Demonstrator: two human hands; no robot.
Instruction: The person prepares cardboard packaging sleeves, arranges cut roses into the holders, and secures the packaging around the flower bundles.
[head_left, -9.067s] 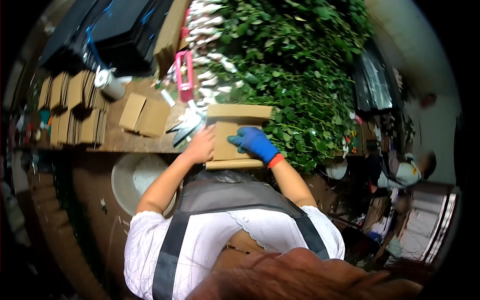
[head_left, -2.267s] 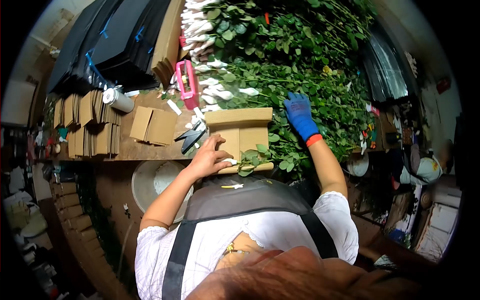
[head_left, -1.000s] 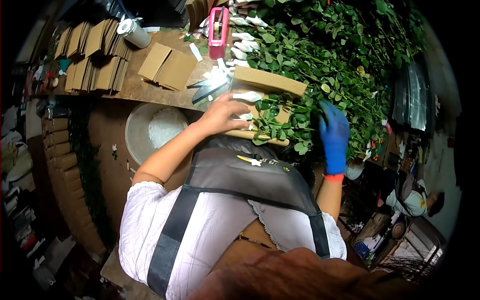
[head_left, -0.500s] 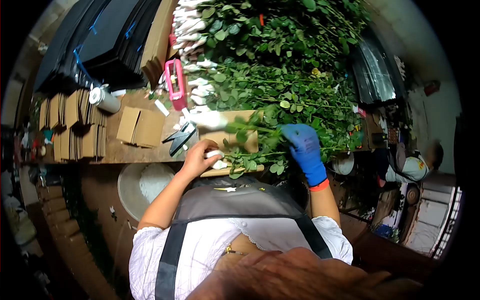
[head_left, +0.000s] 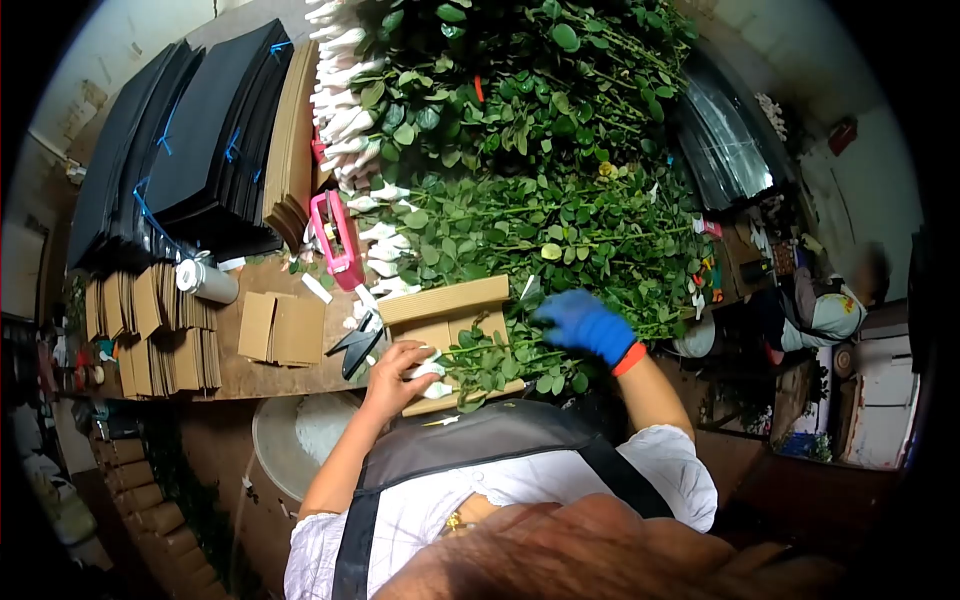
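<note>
My bare left hand (head_left: 395,382) is curled over white-wrapped flower heads (head_left: 428,371) at the left end of a corrugated cardboard wrap (head_left: 450,300). Leafy green stems (head_left: 490,365) run rightward from those heads across the cardboard. My right hand (head_left: 588,326), in a blue glove with an orange cuff, is over the stem side just right of the cardboard. Its fingers are blurred, so whether they grip a stem is unclear. Black-handled snips (head_left: 355,348) lie on the table left of the cardboard.
A large pile of leafy stems (head_left: 540,130) with white-wrapped heads (head_left: 340,100) covers the back. Left stand a pink tool (head_left: 335,240), a white bottle (head_left: 207,281), cardboard pieces (head_left: 282,330) and black sheets (head_left: 215,140). Another person (head_left: 825,315) is far right.
The white-wrapped stem that was blurred above the cardboard now lies by my left hand. My right hand has moved left relative to the cardboard. The camera view has tilted up.
</note>
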